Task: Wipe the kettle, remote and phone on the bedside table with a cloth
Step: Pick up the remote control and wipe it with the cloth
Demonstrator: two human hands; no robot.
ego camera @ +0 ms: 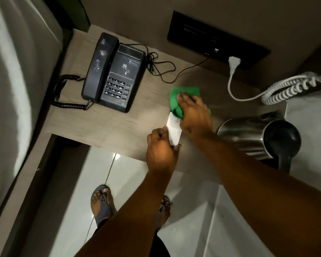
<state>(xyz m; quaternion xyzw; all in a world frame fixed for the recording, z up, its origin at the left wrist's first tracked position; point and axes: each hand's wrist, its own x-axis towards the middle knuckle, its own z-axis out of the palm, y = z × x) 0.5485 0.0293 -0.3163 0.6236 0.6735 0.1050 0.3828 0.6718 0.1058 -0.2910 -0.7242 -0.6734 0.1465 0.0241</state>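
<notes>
On the bench [104, 127] | step: wiping remote [174, 129] | left hand [160, 151] gripping its near end | right hand [195, 115] pressing cloth [182, 97], seemingly bunched | next: dusty phone [115, 73].

Bare forearms, no sleeves, no watch or rings on left hand [160, 151] or right hand [195, 115]; grey-blue strap sandals [103, 204] on bare feet; dark shorts edge at bottom, blurred
</notes>
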